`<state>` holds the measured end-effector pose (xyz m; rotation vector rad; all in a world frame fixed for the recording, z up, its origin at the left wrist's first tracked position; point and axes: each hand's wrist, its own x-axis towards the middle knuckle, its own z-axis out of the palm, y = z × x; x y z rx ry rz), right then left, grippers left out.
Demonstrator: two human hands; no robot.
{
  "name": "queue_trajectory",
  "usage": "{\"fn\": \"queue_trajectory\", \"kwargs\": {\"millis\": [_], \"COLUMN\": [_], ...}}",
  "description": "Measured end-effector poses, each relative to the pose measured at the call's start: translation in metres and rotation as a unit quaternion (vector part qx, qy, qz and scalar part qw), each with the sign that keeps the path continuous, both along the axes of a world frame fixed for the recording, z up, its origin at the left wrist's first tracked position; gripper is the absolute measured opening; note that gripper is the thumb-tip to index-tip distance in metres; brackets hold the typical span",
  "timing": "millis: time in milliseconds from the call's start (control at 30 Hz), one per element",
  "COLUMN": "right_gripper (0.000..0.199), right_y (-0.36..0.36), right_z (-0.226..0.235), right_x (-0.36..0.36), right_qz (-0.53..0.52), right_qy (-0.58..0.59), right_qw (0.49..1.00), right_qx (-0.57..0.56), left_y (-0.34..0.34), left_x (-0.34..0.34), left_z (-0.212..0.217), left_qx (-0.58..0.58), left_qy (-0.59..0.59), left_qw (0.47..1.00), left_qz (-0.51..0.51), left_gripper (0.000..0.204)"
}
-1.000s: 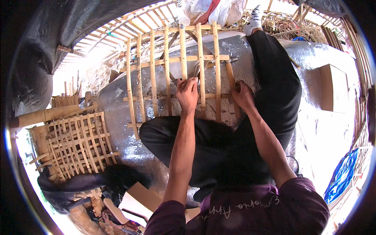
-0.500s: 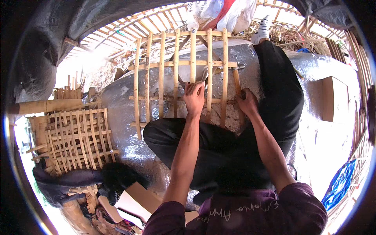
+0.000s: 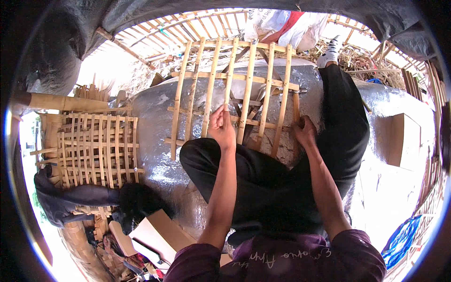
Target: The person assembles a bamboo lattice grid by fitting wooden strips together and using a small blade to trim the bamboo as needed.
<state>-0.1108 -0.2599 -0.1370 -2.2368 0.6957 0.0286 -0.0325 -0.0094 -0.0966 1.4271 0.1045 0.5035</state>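
A lattice of pale bamboo slats (image 3: 266, 101) nailed over crosspieces lies tilted before me, its near end by my bent knee. My left hand (image 3: 222, 127) is closed in a pinch at the lower part of a middle slat (image 3: 229, 77); the fingers cover that spot, and whether a small nail is also held cannot be made out. On the lattice's right side my right hand (image 3: 306, 132) is wrapped around the wooden handle of a hammer (image 3: 296, 105). The hammer stands with its metal head away from me, close to the end of a crosspiece.
A woven bamboo panel (image 3: 96, 150) lies at the left by a thick bamboo pole (image 3: 68, 102). Cardboard boxes (image 3: 407, 141) sit at right and near left. Silvery sheeting (image 3: 157, 117) covers the ground. My outstretched leg (image 3: 346, 103) borders the right side; a blue bundle (image 3: 401, 242) lies lower right.
My left hand has shifted left across the lattice, from one middle slat to the neighbouring one. The right hand keeps hold of the hammer. The whole view has swung slightly.
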Motion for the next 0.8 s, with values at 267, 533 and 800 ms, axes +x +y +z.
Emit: {"fn": "queue_trajectory", "kwargs": {"millis": [267,533,800], "right_gripper": [0.031,0.035,0.041], "right_y": [-0.004,-0.003,0.034], "right_z": [-0.007,-0.002,0.037], "right_x": [-0.004,-0.004,0.005], "right_qz": [0.017,0.012,0.061], "right_qy": [-0.056,-0.037,-0.201], "right_qw": [0.998,0.999,0.957], "right_qx": [0.007,0.009,-0.201], "left_y": [-0.009,-0.004,0.002], "left_x": [-0.002,0.008,0.013], "left_z": [-0.009,-0.031,-0.038], "left_qx": [0.025,-0.039,-0.042], "left_qy": [0.038,0.094,0.122], "left_qw": [0.998,0.994,0.991], "left_qz": [-0.046,-0.026,0.028], "left_gripper": [0.015,0.012,0.011]}}
